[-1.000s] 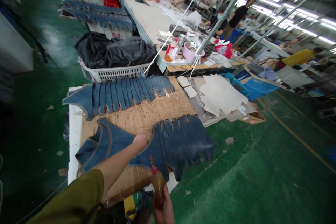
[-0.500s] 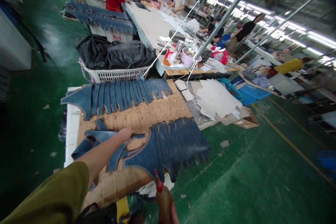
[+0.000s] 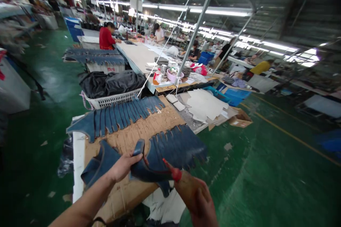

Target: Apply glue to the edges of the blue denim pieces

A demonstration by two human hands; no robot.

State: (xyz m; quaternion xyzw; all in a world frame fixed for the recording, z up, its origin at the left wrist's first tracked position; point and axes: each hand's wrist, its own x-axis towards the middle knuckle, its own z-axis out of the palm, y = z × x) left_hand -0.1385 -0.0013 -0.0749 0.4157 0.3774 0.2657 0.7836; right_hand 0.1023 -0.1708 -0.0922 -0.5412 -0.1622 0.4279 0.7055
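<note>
Above cardboard [image 3: 128, 133], left fingers [image 3: 136, 158] pinching curved blue piece [image 3: 149, 172]; right fingers [image 3: 204, 195] wrapped round red-tipped bottle [image 3: 185, 185].

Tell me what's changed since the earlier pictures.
The left hand, earlier reaching among the blue pieces, now grips a curved blue piece, apparently lifted off the cardboard. The right hand has raised the bottle and tipped it leftward, its red nozzle now close to that piece. Unchanged: the bottle in hand; the far row of strips.
</note>
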